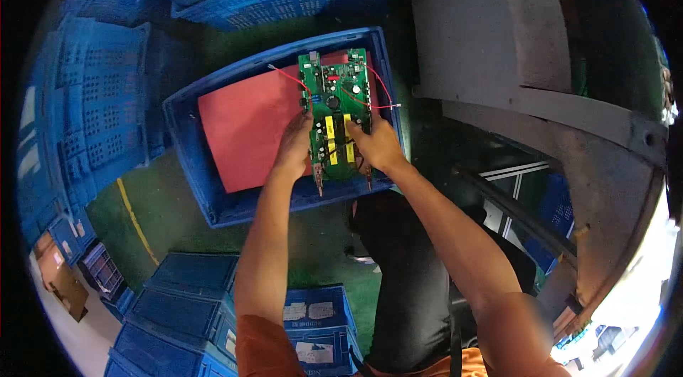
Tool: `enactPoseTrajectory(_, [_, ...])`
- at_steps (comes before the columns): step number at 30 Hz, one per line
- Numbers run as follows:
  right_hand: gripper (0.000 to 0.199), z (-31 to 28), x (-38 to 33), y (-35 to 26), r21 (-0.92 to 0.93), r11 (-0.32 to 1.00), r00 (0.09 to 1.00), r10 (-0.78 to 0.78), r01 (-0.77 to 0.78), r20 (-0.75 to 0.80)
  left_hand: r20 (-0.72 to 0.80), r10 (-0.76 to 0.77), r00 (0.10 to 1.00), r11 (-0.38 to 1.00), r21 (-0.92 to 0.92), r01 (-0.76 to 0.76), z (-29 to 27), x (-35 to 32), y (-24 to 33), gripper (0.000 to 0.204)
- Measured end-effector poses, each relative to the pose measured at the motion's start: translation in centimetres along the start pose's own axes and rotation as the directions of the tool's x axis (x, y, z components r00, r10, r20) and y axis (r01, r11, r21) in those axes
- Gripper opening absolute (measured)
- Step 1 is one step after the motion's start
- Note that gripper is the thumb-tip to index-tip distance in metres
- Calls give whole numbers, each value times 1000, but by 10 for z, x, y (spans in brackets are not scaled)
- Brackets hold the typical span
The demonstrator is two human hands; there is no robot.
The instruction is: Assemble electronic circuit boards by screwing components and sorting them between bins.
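A green circuit board (333, 85) with yellow-wrapped parts, small components and loose red wires is held between my two hands. My left hand (292, 146) grips its left edge, fingers mostly hidden beneath or behind it. On the right side, my right hand (379, 144) is closed round the other edge, with the thumb on top near the yellow parts. Metal prongs stick out at the board's near end. Under it lies a red sheet (245, 131) inside a blue crate (186, 163); the board is over the crate's right part, and I cannot tell whether it touches the sheet.
Tall perforated blue crates (99, 92) stand at the left, and more (299, 0) at the back. Several lidded blue boxes (178, 306) are stacked near left, beside labelled blue bins (316, 334). A grey metal machine frame (491, 28) borders the right side. The floor (149, 199) is green.
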State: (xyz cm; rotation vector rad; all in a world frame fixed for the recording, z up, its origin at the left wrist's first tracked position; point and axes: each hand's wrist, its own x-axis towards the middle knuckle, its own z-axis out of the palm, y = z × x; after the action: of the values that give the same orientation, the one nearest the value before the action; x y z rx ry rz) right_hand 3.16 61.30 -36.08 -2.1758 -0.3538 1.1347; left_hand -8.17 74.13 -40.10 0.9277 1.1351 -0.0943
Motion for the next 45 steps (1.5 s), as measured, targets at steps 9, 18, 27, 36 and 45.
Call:
enactPoseTrajectory(9, [44,55,55,49,-118,992,967,-62,34,-248,-248,328,912,899,378,-221,14,47,-39,40])
enactPoseTrajectory(18, [52,63,60,42,-172,982,965,27,-73,-260,-249,356,901,813,558,-167,22,54,-47,35])
enactPoseTrajectory(27, [60,53,48,28,-128,979,984,145,-157,-100,-220,344,913,808,564,-169,11,53,-54,50])
enactPoseTrajectory(36, [59,-43,-110,-26,31,991,990,-130,131,-46,-449,326,832,942,225,-248,-1,-49,-46,49])
enactPoseTrajectory(45, [46,-142,-365,-14,131,976,982,-162,174,-101,-313,813,491,465,-160,-871,138,-261,11,30])
